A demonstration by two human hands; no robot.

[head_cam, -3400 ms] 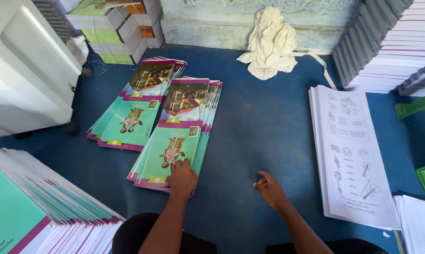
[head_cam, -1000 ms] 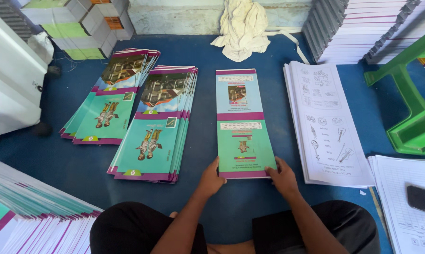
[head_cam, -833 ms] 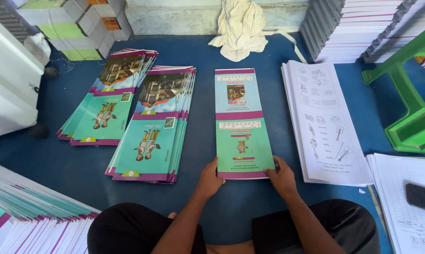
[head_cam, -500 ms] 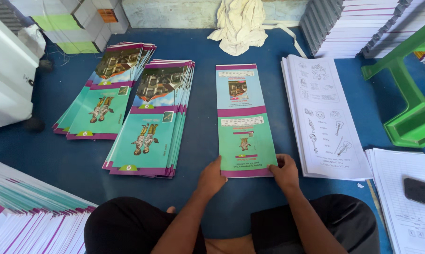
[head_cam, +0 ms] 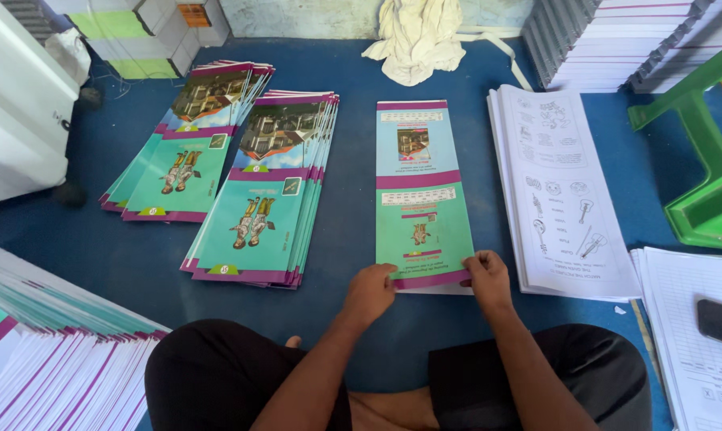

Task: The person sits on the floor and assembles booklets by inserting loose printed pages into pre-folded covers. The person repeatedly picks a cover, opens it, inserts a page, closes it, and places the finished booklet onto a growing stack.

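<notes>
Two cover stacks (head_cam: pixel 257 191) left, printed sheets (head_cam: pixel 565 191) right, perhaps stapled

Your cover sheet (head_cam: pixel 421 191) lies mid-frame, two cover stacks (head_cam: pixel 257 191) to its left, the printed-page pile (head_cam: pixel 565 191) to its right.

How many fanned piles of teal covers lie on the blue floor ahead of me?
2: one pile far left, another just left of the cover sheet both hands hold.

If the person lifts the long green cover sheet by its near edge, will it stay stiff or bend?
The cover sheet looks thin and long, so it would probably sag. Its surface seems glossy, so it may slip on the blue floor. Both hands, left and right, hold the near corners.
</notes>
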